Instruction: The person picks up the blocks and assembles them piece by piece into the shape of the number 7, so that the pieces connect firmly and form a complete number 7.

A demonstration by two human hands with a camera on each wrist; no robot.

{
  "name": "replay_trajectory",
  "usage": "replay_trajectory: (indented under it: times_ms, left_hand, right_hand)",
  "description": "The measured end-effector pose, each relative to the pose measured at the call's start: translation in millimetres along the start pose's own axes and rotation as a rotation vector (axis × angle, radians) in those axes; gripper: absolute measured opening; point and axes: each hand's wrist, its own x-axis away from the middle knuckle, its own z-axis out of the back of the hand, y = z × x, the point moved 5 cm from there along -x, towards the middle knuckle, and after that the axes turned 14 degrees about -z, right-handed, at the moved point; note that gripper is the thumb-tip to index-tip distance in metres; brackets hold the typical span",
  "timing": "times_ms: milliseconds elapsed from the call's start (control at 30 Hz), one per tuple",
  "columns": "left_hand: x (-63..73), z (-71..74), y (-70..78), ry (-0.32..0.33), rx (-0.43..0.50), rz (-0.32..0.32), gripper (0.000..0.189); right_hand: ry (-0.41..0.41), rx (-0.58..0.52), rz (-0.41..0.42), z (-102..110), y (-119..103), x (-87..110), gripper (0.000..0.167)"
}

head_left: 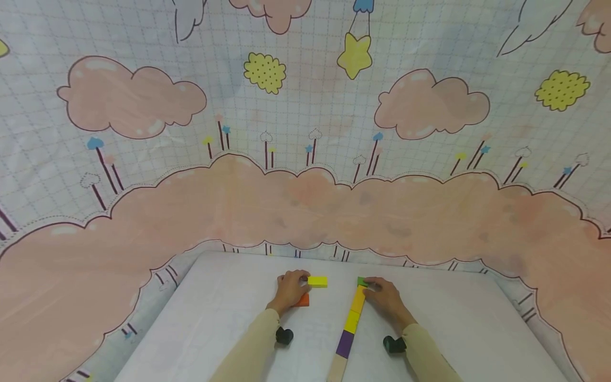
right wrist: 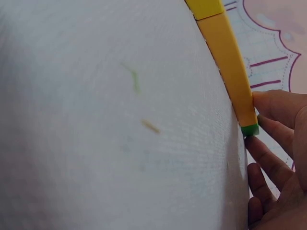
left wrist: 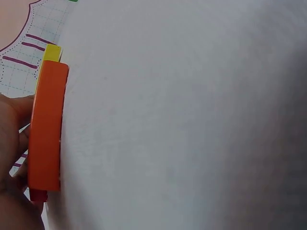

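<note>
On the white tabletop, my left hand [head_left: 290, 291] pinches the left end of a bright yellow block [head_left: 317, 281]. An orange block [head_left: 303, 301] lies under this hand, nearer to me. It fills much of the left wrist view, where a small red piece [left wrist: 38, 195] peeks out at its lower end, mostly hidden. To the right, my right hand [head_left: 385, 298] holds a small green block [head_left: 361, 281] at the far end of a row. The thumb rests against the adjoining yellow-orange block [right wrist: 228, 62].
Toward me the row continues with a yellow block [head_left: 351, 321], a purple block [head_left: 345, 344] and a tan block [head_left: 337, 368]. Dark camera mounts [head_left: 285, 335] sit at the wrists. A cloud-patterned sheet [head_left: 305, 207] hangs behind the white tabletop [head_left: 215, 297].
</note>
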Motion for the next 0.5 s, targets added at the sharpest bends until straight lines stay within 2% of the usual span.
replay_trajectory:
  times_ms: [233, 500]
  left_hand:
    - [-2.4, 2.7, 3.0, 0.019, -0.006, -0.005, 0.031]
    - [-9.8, 2.9, 18.8, 0.039, 0.044, -0.058, 0.030]
  right_hand:
    - [-0.008, -0.018, -0.011, 0.1, 0.5, -2.7, 0.036]
    - [-0.006, -0.014, 0.004, -0.1, 1.1, -3.3, 0.035]
